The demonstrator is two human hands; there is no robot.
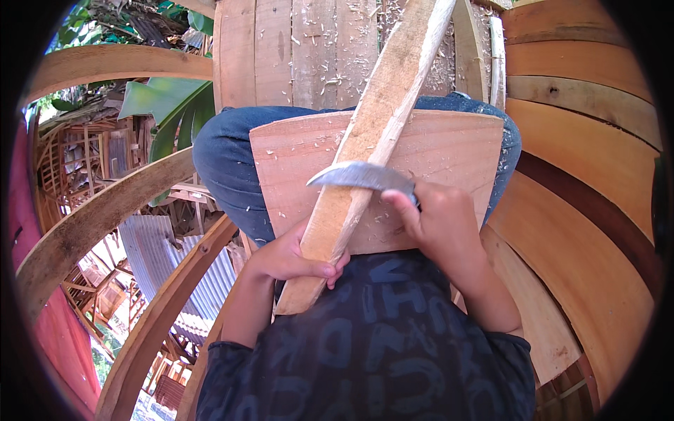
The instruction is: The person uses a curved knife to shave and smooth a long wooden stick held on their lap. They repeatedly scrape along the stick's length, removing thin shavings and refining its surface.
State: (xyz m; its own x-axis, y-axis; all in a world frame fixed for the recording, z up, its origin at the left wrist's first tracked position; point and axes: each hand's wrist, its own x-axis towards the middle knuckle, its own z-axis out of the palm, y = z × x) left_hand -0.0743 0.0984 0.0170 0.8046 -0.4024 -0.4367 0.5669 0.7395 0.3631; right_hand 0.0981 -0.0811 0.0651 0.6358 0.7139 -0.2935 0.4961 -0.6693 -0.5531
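Plank of long, rough tan wood (368, 130), head view: slants across flat pinkish wooden board (449, 161). Bare left hand (291, 258): fingers wrapped around plank, at board's lower edge. Bare right hand (446, 217): fingers clenched on curved grey metal knife (358, 173), crossing plank over board.

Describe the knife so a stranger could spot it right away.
Start at the wide board on the blue jeans, then find the long wood strip slanting across it. The knife, held in the right hand, crosses over that strip. Its curved, silvery blade, tapering to a point at the left, sets it apart from the board and strip.
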